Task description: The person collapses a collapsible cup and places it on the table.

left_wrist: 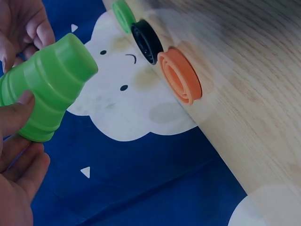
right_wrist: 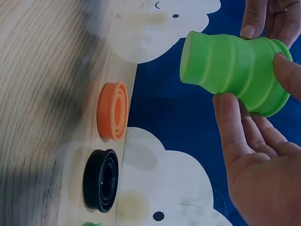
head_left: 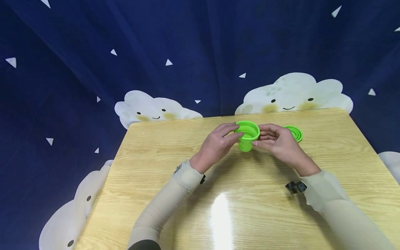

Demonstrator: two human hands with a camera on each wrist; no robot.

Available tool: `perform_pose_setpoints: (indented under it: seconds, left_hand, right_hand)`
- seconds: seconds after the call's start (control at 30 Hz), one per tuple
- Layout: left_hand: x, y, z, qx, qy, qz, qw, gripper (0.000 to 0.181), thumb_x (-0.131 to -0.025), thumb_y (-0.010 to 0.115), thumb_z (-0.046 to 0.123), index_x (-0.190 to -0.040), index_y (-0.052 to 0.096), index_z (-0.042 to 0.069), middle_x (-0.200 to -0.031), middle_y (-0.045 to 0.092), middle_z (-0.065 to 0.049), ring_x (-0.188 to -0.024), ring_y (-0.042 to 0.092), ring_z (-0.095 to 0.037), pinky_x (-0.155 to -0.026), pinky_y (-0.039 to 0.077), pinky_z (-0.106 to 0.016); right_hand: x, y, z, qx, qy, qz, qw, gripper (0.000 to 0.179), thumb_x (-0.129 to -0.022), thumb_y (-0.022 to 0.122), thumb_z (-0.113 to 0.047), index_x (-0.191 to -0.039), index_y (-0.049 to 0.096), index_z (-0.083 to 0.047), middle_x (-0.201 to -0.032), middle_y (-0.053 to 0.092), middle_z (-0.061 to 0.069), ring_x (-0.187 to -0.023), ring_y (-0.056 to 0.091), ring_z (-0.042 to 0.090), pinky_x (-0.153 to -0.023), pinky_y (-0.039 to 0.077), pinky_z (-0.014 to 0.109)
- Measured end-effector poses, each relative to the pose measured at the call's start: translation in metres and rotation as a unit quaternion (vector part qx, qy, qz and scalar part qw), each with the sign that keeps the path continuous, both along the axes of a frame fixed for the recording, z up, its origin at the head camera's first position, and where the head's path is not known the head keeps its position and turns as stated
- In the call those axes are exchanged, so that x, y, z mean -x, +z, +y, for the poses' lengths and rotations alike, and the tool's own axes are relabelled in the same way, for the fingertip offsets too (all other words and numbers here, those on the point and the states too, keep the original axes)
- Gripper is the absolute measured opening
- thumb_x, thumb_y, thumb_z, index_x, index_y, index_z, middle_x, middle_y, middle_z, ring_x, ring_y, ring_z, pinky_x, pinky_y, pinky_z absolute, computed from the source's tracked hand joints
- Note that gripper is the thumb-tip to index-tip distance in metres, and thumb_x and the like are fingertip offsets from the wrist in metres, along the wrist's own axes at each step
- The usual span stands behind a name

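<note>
A bright green collapsible cup stands pulled out to its full stepped height, held above the table with its wide mouth up. My left hand grips it at the left, fingers over the rim; in the left wrist view the thumb lies on the ribbed wall. From the other side my right hand holds the cup between thumb and fingers, as the right wrist view also shows. Behind, a flattened orange cup and a flattened black cup lie in a row, mostly hidden in the head view.
A flattened green cup lies beyond my right hand, at the end of the row. The light wooden table ends close behind the row. A dark blue curtain with clouds and white triangles hangs past that edge.
</note>
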State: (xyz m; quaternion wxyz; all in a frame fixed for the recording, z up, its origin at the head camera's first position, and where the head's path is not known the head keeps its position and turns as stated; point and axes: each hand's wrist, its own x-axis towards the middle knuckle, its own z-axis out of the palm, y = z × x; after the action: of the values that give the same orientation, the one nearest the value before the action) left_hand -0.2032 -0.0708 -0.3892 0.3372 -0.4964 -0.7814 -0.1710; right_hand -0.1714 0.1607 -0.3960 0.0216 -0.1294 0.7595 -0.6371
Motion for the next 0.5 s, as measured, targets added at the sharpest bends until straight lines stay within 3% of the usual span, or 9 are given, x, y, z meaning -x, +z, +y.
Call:
perform_pose_setpoints:
  seconds: [0.17, 0.23, 0.27, 0.33, 0.5]
  left_hand:
    - [-0.0021, 0.0005, 0.0002, 0.007, 0.011, 0.005, 0.9999, 0.016, -0.084, 0.067, 0.009, -0.1, 0.069, 0.009, -0.111, 0.062, -0.011, -0.11, 0.053, -0.023, -0.1, 0.033, -0.02]
    - [-0.0022, 0.0006, 0.0004, 0.009, 0.014, 0.006, 0.9998, 0.015, -0.085, 0.065, 0.01, -0.1, 0.068, 0.009, -0.111, 0.062, -0.01, -0.111, 0.053, -0.022, -0.1, 0.033, -0.02]
    - [-0.0022, 0.0006, 0.0003, 0.009, 0.015, 0.007, 0.9998, 0.015, -0.085, 0.065, 0.01, -0.1, 0.068, 0.009, -0.11, 0.062, -0.01, -0.111, 0.053, -0.022, -0.1, 0.033, -0.02]
    - [-0.0019, 0.0004, 0.0002, 0.007, 0.016, 0.008, 0.9998, 0.014, -0.085, 0.065, 0.01, -0.099, 0.069, 0.009, -0.11, 0.062, -0.01, -0.11, 0.054, -0.022, -0.1, 0.033, -0.02]
    - [-0.0012, -0.0002, 0.0003, 0.009, 0.019, 0.018, 0.9996, 0.014, -0.085, 0.065, 0.009, -0.098, 0.068, 0.009, -0.108, 0.063, -0.01, -0.109, 0.054, -0.022, -0.099, 0.033, -0.02]
  right_hand:
    - [-0.0068, 0.0112, -0.0035, -0.047, -0.011, 0.045, 0.9978, 0.058, -0.077, 0.075, -0.015, -0.125, 0.048, 0.001, -0.111, 0.058, 0.018, -0.094, 0.06, 0.026, -0.075, 0.052, 0.023]
    - [-0.0068, 0.0112, -0.0039, -0.097, -0.029, 0.096, 0.9902, 0.061, -0.077, 0.075, -0.019, -0.128, 0.047, -0.002, -0.112, 0.058, 0.014, -0.096, 0.059, 0.023, -0.076, 0.051, 0.023]
    - [-0.0062, 0.0092, -0.0036, -0.129, -0.041, 0.133, 0.9818, 0.063, -0.076, 0.076, -0.021, -0.129, 0.047, -0.004, -0.112, 0.058, 0.011, -0.095, 0.059, 0.02, -0.076, 0.051, 0.023]
    - [-0.0032, 0.0038, -0.0025, -0.192, -0.061, 0.223, 0.9538, 0.065, -0.073, 0.078, -0.025, -0.128, 0.049, -0.007, -0.115, 0.058, 0.007, -0.098, 0.058, 0.017, -0.08, 0.05, 0.026]
    - [-0.0059, 0.0095, -0.0084, -0.294, -0.061, 0.423, 0.8548, 0.045, -0.07, 0.079, -0.014, -0.111, 0.064, -0.004, -0.116, 0.057, 0.013, -0.107, 0.052, 0.029, -0.089, 0.045, 0.04]
